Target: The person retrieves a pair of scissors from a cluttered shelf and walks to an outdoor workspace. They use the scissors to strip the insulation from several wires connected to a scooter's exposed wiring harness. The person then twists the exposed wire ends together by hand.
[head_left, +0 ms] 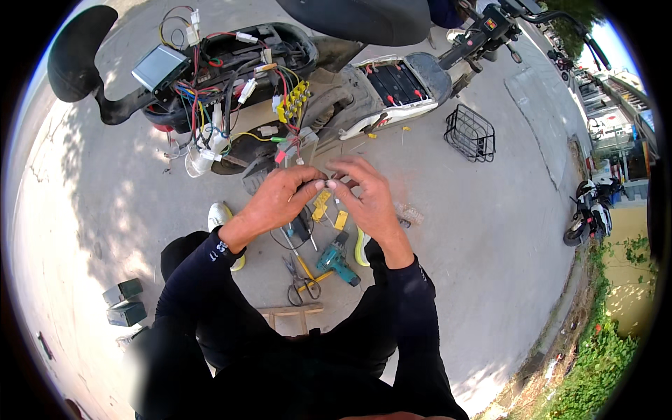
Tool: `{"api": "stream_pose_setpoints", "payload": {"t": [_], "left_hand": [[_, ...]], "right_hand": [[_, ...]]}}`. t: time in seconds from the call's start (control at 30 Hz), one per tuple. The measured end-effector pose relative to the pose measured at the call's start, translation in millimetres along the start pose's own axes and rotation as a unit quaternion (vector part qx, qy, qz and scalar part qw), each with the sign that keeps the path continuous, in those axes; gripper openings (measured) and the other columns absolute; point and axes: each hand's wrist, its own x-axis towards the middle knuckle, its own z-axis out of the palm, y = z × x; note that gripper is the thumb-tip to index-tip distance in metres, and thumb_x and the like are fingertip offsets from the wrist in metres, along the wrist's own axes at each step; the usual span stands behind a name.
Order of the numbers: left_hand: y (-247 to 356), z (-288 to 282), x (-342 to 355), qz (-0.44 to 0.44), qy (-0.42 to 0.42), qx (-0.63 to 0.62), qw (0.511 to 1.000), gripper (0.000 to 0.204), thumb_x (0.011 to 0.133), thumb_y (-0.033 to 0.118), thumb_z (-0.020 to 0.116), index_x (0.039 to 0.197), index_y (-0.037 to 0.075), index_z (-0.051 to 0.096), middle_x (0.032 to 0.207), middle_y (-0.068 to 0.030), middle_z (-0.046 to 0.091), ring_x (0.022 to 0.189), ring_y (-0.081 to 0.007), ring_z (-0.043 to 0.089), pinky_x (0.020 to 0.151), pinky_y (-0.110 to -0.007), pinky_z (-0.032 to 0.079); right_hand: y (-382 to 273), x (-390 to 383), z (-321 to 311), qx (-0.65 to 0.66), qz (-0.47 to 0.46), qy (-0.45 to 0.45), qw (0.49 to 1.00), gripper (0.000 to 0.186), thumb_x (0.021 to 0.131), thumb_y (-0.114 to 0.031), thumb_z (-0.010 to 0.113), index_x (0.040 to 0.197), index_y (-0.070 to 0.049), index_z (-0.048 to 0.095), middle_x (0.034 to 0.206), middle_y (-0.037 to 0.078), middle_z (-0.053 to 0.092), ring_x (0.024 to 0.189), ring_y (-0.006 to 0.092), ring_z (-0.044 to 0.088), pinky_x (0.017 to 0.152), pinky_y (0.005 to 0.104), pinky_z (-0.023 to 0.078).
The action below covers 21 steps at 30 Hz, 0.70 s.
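Observation:
My left hand [283, 196] and my right hand [371, 199] meet in front of the scooter, thumbs and fingertips pinched together on what looks like a thin wire. The fingers hide most of it. Below the left hand a thin dark wire [285, 246] hangs in a loop. Just beyond my hands, the electric scooter's bundle of coloured wires and white connectors [210, 155] spills from its open rear section. A yellow terminal block [292, 101] hangs among them, and a silver controller box [161, 66] lies to its left.
On the ground between my feet lie a teal cordless drill [337, 260], scissors [304, 283] and yellow tags [341, 220]. A low wooden stool [290, 309] is near me. Black batteries [395, 82] sit in the scooter's floor. A wire basket [470, 133] stands right; dark boxes [124, 302] lie left.

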Motion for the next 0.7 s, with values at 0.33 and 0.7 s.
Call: {"api": "stream_pose_setpoints", "payload": {"t": [0.33,0.7], "left_hand": [[6,-3,-5,0.049,0.026,0.041,0.998,0.019,0.098,0.017,0.061,0.104,0.000,0.068,0.090,-0.0188,0.067,0.082,-0.0391,0.065,0.070,-0.043,0.050],[-4,-5,-7,0.069,0.029,0.090,0.993,0.013,0.088,0.013,0.072,0.094,0.001,0.073,0.086,-0.0172,0.071,0.076,-0.0369,0.068,0.066,-0.041,0.053]], "right_hand": [[4,-3,-2,-0.074,-0.014,0.002,0.997,0.013,0.090,-0.011,0.074,0.098,-0.001,0.070,0.085,0.010,0.069,0.073,0.0213,0.066,0.064,0.0318,0.051],[-4,-8,4,-0.209,-0.110,0.018,0.972,0.011,0.087,-0.013,0.074,0.090,-0.006,0.067,0.079,0.010,0.065,0.071,0.0308,0.065,0.062,0.0389,0.051]]}}
